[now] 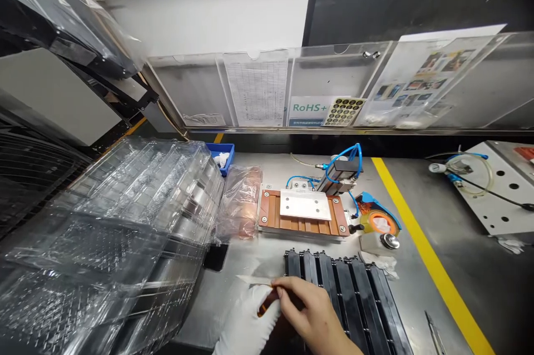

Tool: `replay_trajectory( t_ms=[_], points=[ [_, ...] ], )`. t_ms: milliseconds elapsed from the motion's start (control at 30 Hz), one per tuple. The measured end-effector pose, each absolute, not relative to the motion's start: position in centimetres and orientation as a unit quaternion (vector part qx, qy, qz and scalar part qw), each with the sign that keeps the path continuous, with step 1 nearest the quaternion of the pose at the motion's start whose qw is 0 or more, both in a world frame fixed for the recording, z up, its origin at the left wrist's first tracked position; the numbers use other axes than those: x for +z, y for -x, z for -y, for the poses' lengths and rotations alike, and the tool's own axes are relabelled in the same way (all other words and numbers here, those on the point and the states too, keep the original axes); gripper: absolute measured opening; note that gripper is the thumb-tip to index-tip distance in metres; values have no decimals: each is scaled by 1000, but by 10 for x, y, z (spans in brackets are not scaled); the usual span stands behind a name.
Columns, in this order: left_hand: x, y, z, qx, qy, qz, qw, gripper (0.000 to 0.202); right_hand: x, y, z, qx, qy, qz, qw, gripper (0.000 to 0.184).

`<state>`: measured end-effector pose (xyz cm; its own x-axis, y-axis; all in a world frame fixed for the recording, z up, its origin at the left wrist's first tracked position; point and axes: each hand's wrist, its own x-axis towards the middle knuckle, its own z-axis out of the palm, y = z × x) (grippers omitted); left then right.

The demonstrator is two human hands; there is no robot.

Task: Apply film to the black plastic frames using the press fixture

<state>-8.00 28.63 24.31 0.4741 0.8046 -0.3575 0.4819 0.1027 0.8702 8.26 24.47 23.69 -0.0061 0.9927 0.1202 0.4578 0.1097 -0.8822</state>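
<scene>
Right grip, bare, is together on a narrow pale spatula: thumb and forefinger pinch it where the blade meets its dark reddish handle. Left grip, white-gloved, is against the handle from below. Clamped or only supporting: cannot tell, its fingers are mostly hidden. Blade points left, roughly level, and looks clear of the steel bench.

Pinch looks sound. Best to keep the blade flat and the load close to the pinch, not out at the tip, with the gloved hand steadying the handle end.

Landmark is the black slotted fixture: the spatula lies just left of it, the right grip partly over its near end. Beyond the fixture sit a copper-finned plate with a white pad and a pneumatic cylinder with blue hoses. An orange-and-blue tape dispenser is beyond it to the right, and a pair of tweezers is right of it. A stack of clear plastic trays is well left of it.
</scene>
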Motion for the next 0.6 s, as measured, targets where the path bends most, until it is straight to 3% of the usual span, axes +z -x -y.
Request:
replay_trajectory(
  t_ms=[133,267,433,600],
  points=[
    [250,71,-287,141,-651,-489,563,38,233,-82,-242,434,591,488,474,20],
    [252,68,-286,129,-635,-495,579,38,234,-88,-241,513,559,428,490,25],
    [251,66,-279,121,-652,-492,563,41,231,-91,-238,527,541,460,468,24],
    [252,62,-276,140,-632,-500,575,36,224,-89,-236,550,541,387,505,29]
  ],
)
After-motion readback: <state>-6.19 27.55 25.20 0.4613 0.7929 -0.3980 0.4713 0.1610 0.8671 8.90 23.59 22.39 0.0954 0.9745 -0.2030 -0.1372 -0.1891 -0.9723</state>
